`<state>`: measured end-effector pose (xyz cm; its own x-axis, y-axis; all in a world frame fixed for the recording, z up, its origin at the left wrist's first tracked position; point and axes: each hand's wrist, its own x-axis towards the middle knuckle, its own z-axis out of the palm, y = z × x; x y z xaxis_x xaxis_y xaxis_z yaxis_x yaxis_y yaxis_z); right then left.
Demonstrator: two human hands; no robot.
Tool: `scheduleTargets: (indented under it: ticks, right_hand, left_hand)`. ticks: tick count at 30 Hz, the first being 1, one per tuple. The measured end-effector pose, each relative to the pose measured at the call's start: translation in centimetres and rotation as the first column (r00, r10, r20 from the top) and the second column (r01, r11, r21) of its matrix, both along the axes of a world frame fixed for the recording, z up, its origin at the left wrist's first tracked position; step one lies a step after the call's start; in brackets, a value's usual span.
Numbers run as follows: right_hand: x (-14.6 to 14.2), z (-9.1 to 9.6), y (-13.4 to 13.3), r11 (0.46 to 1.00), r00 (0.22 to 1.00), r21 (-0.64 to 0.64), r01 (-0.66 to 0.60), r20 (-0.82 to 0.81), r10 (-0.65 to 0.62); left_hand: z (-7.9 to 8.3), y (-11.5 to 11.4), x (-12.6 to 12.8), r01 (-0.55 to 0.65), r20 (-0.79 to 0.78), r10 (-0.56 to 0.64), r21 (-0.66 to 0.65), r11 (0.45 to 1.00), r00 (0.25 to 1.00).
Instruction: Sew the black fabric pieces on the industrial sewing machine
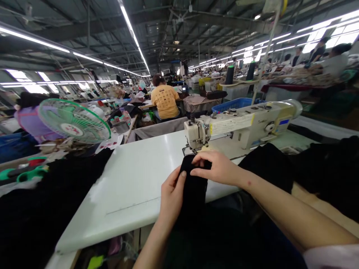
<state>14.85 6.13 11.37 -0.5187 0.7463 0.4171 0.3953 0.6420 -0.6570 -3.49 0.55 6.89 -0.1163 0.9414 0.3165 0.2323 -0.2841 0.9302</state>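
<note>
A strip of black fabric point(193, 186) lies on the white sewing table point(134, 179), its far end just in front of the needle of the cream sewing machine point(241, 127). My left hand point(171, 196) grips the strip's left edge with thumb on top. My right hand point(217, 168) presses its fingers down on the strip's far end, close to the presser foot.
More black fabric is heaped at the left point(36, 209) and at the right point(322, 168). A green fan point(73, 121) stands at the table's far left. Green scissors point(25, 173) lie at the left. A person in a yellow shirt point(166, 99) sits ahead; others work at the right.
</note>
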Motion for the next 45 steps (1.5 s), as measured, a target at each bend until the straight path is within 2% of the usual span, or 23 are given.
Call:
scheduleTargets:
  ticks: [2, 4, 6, 8, 10, 11, 14, 16, 18, 20, 22, 24, 25, 27, 29, 30, 32, 35, 37, 39, 41, 43, 45]
  right_hand:
    - [-1.0, -0.2, 0.1, 0.975, 0.998, -0.219, 0.022, -0.059, -0.036]
    - [-2.0, -0.5, 0.2, 0.926, 0.988, -0.376, -0.024, -0.15, -0.035]
    - [-2.6, -0.9, 0.5, 0.885, 0.968, -0.454, -0.102, -0.252, -0.018]
    - [-2.8, -1.2, 0.8, 0.85, 0.945, -0.501, -0.161, -0.328, -0.014]
    - [-2.5, -1.3, 1.1, 0.829, 0.929, -0.524, -0.195, -0.369, -0.015]
    - [-2.2, -1.4, 1.2, 0.825, 0.925, -0.525, -0.211, -0.381, -0.006]
    - [-1.5, -1.5, 1.2, 0.851, 0.925, -0.467, -0.24, -0.375, 0.056]
    - [-1.3, -1.4, 1.0, 0.9, 0.938, -0.376, -0.223, -0.334, 0.092]
    - [-1.2, -1.2, 0.8, 0.94, 0.953, -0.282, -0.192, -0.283, 0.11]
    - [-1.0, -0.8, 0.8, 0.948, 0.966, -0.248, -0.199, -0.216, 0.146]
    - [-0.5, -0.2, 1.1, 0.955, 0.975, -0.198, -0.219, -0.072, 0.209]
    - [0.2, 0.4, 1.5, 0.979, 0.967, 0.0, -0.203, 0.156, 0.201]
    - [0.5, 0.8, 1.5, 0.969, 0.953, 0.147, -0.197, 0.259, 0.155]
    - [1.0, 1.7, 1.4, 0.896, 0.938, 0.398, -0.195, 0.342, 0.052]
    - [1.2, 2.6, 0.9, 0.846, 0.953, 0.488, -0.213, 0.296, 0.069]
    - [1.3, 2.9, 0.6, 0.844, 0.963, 0.489, -0.22, 0.245, 0.109]
    - [1.3, 3.2, 0.2, 0.872, 0.982, 0.452, -0.189, 0.114, 0.154]
    - [1.3, 2.6, 0.2, 0.929, 0.998, 0.368, -0.043, -0.027, 0.057]
    - [1.3, 2.2, 0.3, 0.956, 0.998, 0.291, 0.025, -0.068, -0.006]
    - [1.2, 2.1, 0.1, 0.975, 0.992, 0.216, 0.057, -0.122, -0.031]
    - [0.8, 2.5, -0.4, 0.974, 0.986, 0.202, 0.104, -0.152, -0.074]
    - [0.1, 3.1, -0.9, 0.969, 0.992, 0.221, 0.111, -0.089, -0.093]
    - [-0.6, 3.5, -1.0, 0.976, 0.997, 0.205, 0.067, 0.034, -0.076]
  left_hand:
    - [-0.4, 0.2, -0.1, -0.015, -0.109, 0.024, 0.085, 0.996, 0.994]
    - [-0.8, 0.4, 0.1, -0.016, -0.21, 0.056, 0.19, 0.982, 0.976]
    - [-1.2, 0.4, 0.2, 0.002, -0.278, 0.071, 0.254, 0.967, 0.958]
    - [-1.2, 0.2, 0.3, 0.033, -0.302, 0.046, 0.25, 0.968, 0.952]
    - [-0.8, 0.0, 0.3, 0.065, -0.233, -0.02, 0.187, 0.98, 0.972]
    - [-0.5, -0.1, 0.3, 0.074, -0.15, -0.053, 0.14, 0.987, 0.987]
    - [0.7, 0.1, 0.3, 0.051, 0.179, -0.051, 0.001, 0.999, 0.983]
    - [1.6, 0.7, 0.4, 0.026, 0.288, -0.007, -0.061, 0.998, 0.958]
    - [2.3, 1.3, 0.5, 0.013, 0.28, 0.01, -0.08, 0.997, 0.96]
    - [2.9, 1.8, 0.3, 0.0, 0.227, 0.017, -0.075, 0.997, 0.974]
    - [3.5, 2.1, -0.1, -0.023, 0.193, 0.035, -0.067, 0.998, 0.98]
    - [3.9, 2.3, -0.6, -0.063, 0.167, 0.069, -0.043, 0.997, 0.984]
    - [4.1, 2.4, -0.9, -0.099, 0.136, 0.1, -0.012, 0.995, 0.986]
    - [4.3, 2.8, -1.1, -0.209, 0.042, 0.206, 0.095, 0.973, 0.978]
    - [4.3, 3.3, -1.1, -0.336, -0.026, 0.349, 0.214, 0.917, 0.937]
    - [4.2, 3.6, -1.0, -0.389, -0.033, 0.412, 0.265, 0.882, 0.911]
    - [3.9, 4.2, -0.8, -0.467, -0.017, 0.507, 0.366, 0.805, 0.862]
    - [3.5, 4.7, -0.8, -0.473, -0.042, 0.579, 0.53, 0.704, 0.814]
    - [3.4, 4.7, -1.0, -0.445, -0.08, 0.604, 0.6, 0.665, 0.793]
    - [3.4, 4.3, -0.9, -0.419, -0.112, 0.617, 0.64, 0.644, 0.779]
    - [3.5, 4.0, -0.6, -0.377, -0.151, 0.611, 0.666, 0.644, 0.777]
    - [3.5, 3.8, -0.1, -0.315, -0.204, 0.585, 0.682, 0.66, 0.785]
    - [3.6, 3.7, 0.1, -0.265, -0.244, 0.56, 0.688, 0.675, 0.792]
